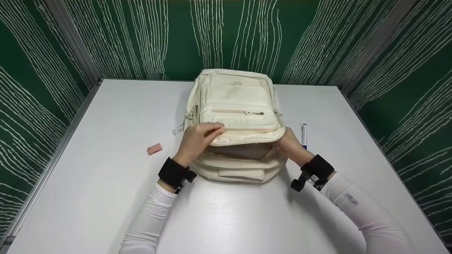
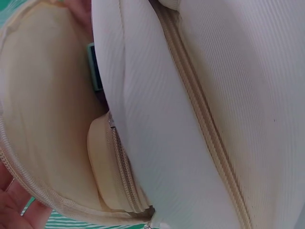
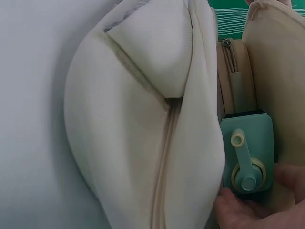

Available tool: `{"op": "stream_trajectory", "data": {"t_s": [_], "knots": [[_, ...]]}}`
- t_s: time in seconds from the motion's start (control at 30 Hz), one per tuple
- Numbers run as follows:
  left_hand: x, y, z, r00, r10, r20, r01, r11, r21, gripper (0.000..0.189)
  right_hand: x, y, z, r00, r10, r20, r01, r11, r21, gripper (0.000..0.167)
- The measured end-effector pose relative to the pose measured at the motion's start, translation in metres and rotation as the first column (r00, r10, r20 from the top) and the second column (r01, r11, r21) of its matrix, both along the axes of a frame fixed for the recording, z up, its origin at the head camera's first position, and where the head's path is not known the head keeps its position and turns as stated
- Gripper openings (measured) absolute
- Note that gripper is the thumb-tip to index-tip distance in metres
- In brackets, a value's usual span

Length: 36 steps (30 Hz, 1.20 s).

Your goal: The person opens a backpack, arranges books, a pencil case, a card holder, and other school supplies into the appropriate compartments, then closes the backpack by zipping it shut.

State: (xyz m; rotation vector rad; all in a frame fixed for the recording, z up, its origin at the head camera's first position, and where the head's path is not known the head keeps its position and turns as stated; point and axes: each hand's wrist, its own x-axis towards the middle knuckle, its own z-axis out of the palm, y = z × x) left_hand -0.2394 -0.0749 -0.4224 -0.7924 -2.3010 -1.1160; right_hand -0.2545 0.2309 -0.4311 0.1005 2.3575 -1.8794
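Note:
A cream backpack (image 1: 240, 95) lies on the table with its main compartment unzipped towards the near side. At the left of the opening, my left hand (image 1: 199, 137) pinches the edge of the lifted front flap (image 2: 43, 105). My right hand (image 1: 291, 144) reaches into the opening from the right, its fingers hidden from the head view. In the right wrist view, its thumb and fingers grip the lower end of a teal crank pencil sharpener (image 3: 248, 152) inside. Beside the sharpener, a beige zippered pouch (image 3: 238, 71) sits in the compartment.
A pink eraser-like block (image 1: 154, 149) lies left of the backpack. To its right lies a white marker with a blue end (image 1: 304, 135). The white table (image 1: 219, 218) is bounded by green walls with white streaks (image 1: 180, 38).

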Motion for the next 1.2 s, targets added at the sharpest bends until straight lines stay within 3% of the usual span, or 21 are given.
{"op": "stream_trajectory", "data": {"t_s": [0.1, 0.23, 0.3, 0.4, 0.47, 0.57, 0.7, 0.77, 0.83, 0.9, 1.0, 1.2], "knots": [[0.0, -0.002, 0.001, 1.0, 0.001, 0.009, -0.001, 1.0, -0.012, 0.024, 0.002, 0.007, 0.004, 0.999, 0.007, 0.04, -0.008, 1.0, 0.009, 0.048], [0.0, -0.005, 0.002, 0.999, -0.012, 0.036, 0.013, 0.999, -0.032, 0.023, 0.004, 0.019, 0.009, 0.998, -0.021, 0.061, 0.028, 0.994, -0.104, 0.052], [0.0, -0.007, 0.002, 0.999, -0.021, 0.048, 0.024, 0.999, -0.047, 0.023, 0.004, 0.024, 0.009, 0.999, -0.047, 0.0, 0.047, 0.997, -0.058, 0.052], [0.0, -0.009, 0.002, 0.998, -0.033, 0.049, 0.037, 0.997, -0.072, 0.023, 0.005, 0.028, 0.009, 0.981, -0.026, -0.19, 0.051, 0.991, 0.128, 0.045], [0.0, -0.011, 0.002, 0.998, -0.045, 0.036, 0.048, 0.995, -0.089, 0.022, 0.008, 0.027, 0.009, 0.945, 0.039, -0.325, 0.048, 0.966, 0.256, 0.039], [-0.001, -0.012, 0.002, 0.998, -0.056, -0.004, 0.055, 0.991, -0.121, 0.021, 0.012, 0.02, 0.009, 0.861, 0.203, -0.467, -0.018, 0.929, 0.37, 0.031], [-0.001, -0.013, 0.002, 0.997, -0.059, -0.042, 0.051, 0.982, -0.184, 0.019, 0.017, 0.007, 0.009, 0.704, 0.435, -0.561, -0.113, 0.849, 0.516, 0.034], [-0.001, -0.014, 0.002, 0.997, -0.063, -0.04, 0.052, 0.973, -0.223, 0.019, 0.018, 0.002, 0.008, 0.627, 0.518, -0.582, -0.109, 0.798, 0.593, 0.035], [-0.001, -0.014, 0.002, 0.997, -0.069, -0.032, 0.058, 0.964, -0.259, 0.02, 0.019, -0.002, 0.006, 0.571, 0.57, -0.591, -0.086, 0.757, 0.648, 0.033], [0.0, -0.014, 0.002, 0.997, -0.075, -0.028, 0.064, 0.956, -0.287, 0.02, 0.02, -0.005, 0.004, 0.54, 0.597, -0.593, -0.055, 0.728, 0.683, 0.03], [0.0, -0.014, 0.002, 0.996, -0.083, -0.038, 0.066, 0.945, -0.32, 0.02, 0.022, -0.006, -0.001, 0.516, 0.606, -0.606, -0.022, 0.716, 0.697, 0.027], [0.0, -0.011, 0.003, 0.997, -0.081, -0.021, 0.068, 0.933, -0.354, 0.019, 0.025, -0.007, -0.003, 0.509, 0.595, -0.623, 0.01, 0.719, 0.695, 0.027]]}}
